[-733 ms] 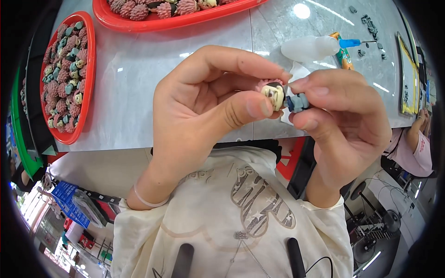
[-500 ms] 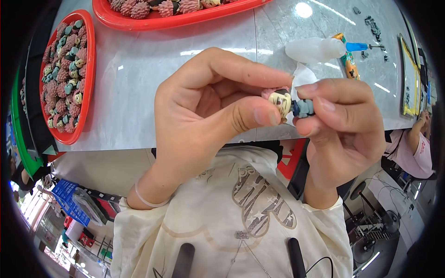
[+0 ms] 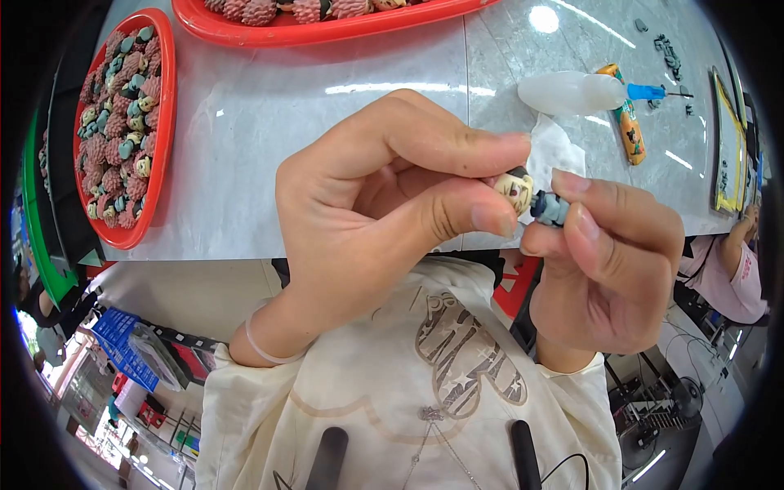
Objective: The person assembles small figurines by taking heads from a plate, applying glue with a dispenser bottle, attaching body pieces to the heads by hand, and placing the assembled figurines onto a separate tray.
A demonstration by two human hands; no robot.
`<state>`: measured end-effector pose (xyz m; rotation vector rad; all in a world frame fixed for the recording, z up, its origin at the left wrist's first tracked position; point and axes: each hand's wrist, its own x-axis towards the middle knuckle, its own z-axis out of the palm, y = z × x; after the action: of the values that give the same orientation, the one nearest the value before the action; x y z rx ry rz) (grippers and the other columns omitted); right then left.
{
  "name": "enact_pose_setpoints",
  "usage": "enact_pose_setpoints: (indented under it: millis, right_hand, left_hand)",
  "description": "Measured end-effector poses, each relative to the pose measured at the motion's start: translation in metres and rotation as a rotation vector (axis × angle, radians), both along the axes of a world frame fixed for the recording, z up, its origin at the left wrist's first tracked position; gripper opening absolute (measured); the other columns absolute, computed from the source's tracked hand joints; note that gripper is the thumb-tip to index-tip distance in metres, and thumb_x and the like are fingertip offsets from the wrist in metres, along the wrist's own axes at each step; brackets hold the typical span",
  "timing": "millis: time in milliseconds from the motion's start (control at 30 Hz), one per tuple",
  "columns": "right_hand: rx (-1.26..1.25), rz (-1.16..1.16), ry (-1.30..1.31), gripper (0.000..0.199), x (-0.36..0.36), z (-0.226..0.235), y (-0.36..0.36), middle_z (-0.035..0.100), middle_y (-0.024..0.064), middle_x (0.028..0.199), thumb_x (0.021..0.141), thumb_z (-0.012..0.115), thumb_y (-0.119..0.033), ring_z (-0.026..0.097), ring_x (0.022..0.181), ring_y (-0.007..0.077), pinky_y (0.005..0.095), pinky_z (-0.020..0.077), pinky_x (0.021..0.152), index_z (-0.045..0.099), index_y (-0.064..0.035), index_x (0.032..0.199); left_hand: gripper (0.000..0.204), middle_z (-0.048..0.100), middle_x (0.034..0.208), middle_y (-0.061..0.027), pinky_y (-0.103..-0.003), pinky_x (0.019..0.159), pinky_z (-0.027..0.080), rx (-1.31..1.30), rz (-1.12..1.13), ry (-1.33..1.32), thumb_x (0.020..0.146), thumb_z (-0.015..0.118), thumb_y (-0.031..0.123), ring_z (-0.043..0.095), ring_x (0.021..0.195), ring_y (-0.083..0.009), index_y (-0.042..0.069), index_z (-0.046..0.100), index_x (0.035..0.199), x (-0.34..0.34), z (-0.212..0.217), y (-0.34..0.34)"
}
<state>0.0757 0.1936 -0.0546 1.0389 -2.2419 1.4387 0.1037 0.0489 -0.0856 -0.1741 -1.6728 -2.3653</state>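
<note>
Between the thumb and index finger of my left hand (image 3: 367, 188) is the pale-faced head of a small figurine (image 3: 514, 191), with pink and dark hair partly covered by the fingers. My right hand (image 3: 612, 253) pinches the blue-grey body (image 3: 550, 209) of the figurine. Head and body meet at the dark neck area; whether they are fully joined I cannot tell. Both hands are held over the near edge of the table. Behind them lies a crumpled white tissue (image 3: 559, 151).
A red tray (image 3: 169, 106) of similar pink-haired figurines stands at the left, another red tray (image 3: 327, 34) at the far edge. A white bottle (image 3: 563, 92) with a blue needle tip lies beside an orange-green packet (image 3: 630, 135). Small grey parts (image 3: 670, 57) lie far right.
The fingers of my right hand have shifted and spread a little around the body, which now tilts downward to the right. My left hand keeps its pinch on the head.
</note>
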Motion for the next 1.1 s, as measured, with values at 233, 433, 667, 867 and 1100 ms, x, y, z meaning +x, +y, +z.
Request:
enact_pose_setpoints:
  millis: [233, 433, 667, 867, 1100]
  right_hand:
    - [-0.183, -0.002, -0.120, 0.020, 0.002, -0.006, -0.004, 0.052, 0.0186, 0.080, 0.064, 0.064, -0.004, 0.054, 0.063, 0.0157, 0.0197, 0.0451, 0.052, 0.050, -0.0013, 0.078]
    - [-0.110, -0.037, -0.098, 0.020, 0.000, -0.002, -0.008, 0.052, 0.0177, 0.078, 0.061, 0.065, 0.002, 0.055, 0.064, 0.0166, 0.0202, 0.0451, 0.051, 0.051, -0.0001, 0.075]
    - [-0.013, -0.002, 0.012, 0.018, -0.010, 0.003, -0.007, 0.054, 0.0125, 0.075, 0.057, 0.064, 0.007, 0.052, 0.059, 0.0170, 0.0228, 0.0424, 0.049, 0.058, -0.0025, 0.070]
    - [-0.053, -0.077, 0.050, 0.034, 0.002, 0.005, -0.003, 0.045, 0.0127, 0.091, 0.070, 0.056, -0.041, 0.044, 0.077, 0.0205, 0.0248, 0.0370, 0.059, 0.056, -0.0086, 0.080]
    - [-0.108, -0.076, -0.042, 0.026, -0.008, -0.002, 0.013, 0.043, 0.0102, 0.088, 0.079, 0.050, -0.024, 0.039, 0.072, 0.0154, 0.0245, 0.0319, 0.064, 0.051, 0.0015, 0.084]
  left_hand:
    - [0.031, 0.054, 0.077, -0.0127, -0.022, 0.061, 0.047, 0.138, -0.036, -0.150, 0.063, 0.066, 0.017, 0.056, 0.070, -0.0165, -0.002, 0.052, 0.083, 0.002, 0.008, 0.002]
    - [0.028, 0.054, 0.074, -0.0107, -0.021, 0.059, 0.044, 0.053, -0.012, -0.089, 0.064, 0.065, 0.016, 0.055, 0.069, -0.0152, -0.003, 0.054, 0.081, -0.004, 0.005, 0.002]
    - [0.025, 0.053, 0.080, -0.0094, -0.022, 0.063, 0.042, 0.095, -0.047, -0.259, 0.066, 0.065, 0.006, 0.051, 0.071, -0.0124, -0.003, 0.055, 0.087, 0.005, 0.020, -0.003]
    - [0.026, 0.052, 0.086, -0.0086, -0.022, 0.068, 0.040, -0.036, 0.161, 0.005, 0.070, 0.058, 0.002, 0.050, 0.080, -0.0125, -0.005, 0.050, 0.094, 0.005, 0.049, -0.055]
    - [0.023, 0.054, 0.081, -0.0096, -0.031, 0.066, 0.040, -1.317, 1.224, -0.432, 0.074, 0.055, 0.020, 0.053, 0.071, -0.0226, 0.000, 0.054, 0.086, 0.063, 0.070, -0.171]
